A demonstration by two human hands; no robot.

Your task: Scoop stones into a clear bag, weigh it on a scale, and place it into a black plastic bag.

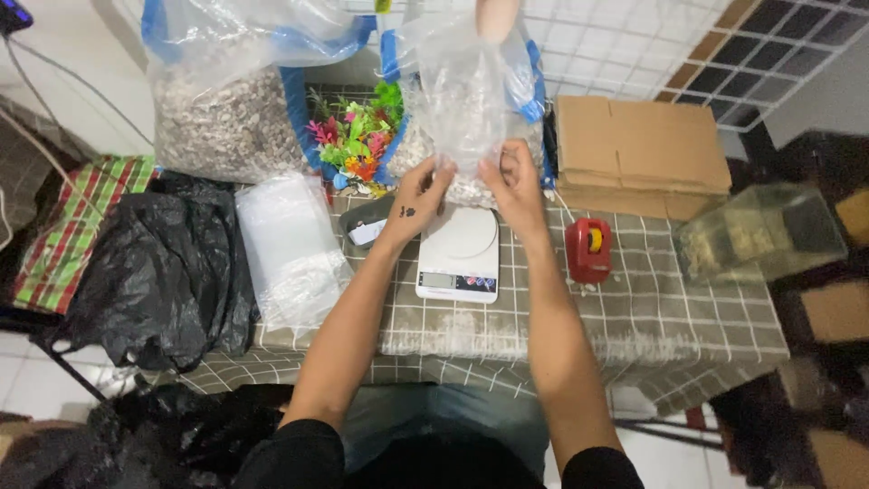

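Seemingly limp and slippery: thin clear plastic bag (463, 100), weighted at the bottom by small pebbles, held upright just above white kitchen scale (459, 254) on checked bench (634, 299). Best gripped low, at the loaded corners, since film alone would sag or slide. Head view: left hand (415, 201) fingers (441, 174) pinched on bag's lower left edge; right hand (518, 186) fingers curled, clenching lower right. Red tape measure (587, 249) just beside scale.

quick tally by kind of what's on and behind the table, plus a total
Big gravel sacks: 2
Small clear bag held in both hands: 1
Kitchen scale: 1
Red tape dispenser: 1
Cardboard box stack: 1
Clear bag stack: 1
Total: 7
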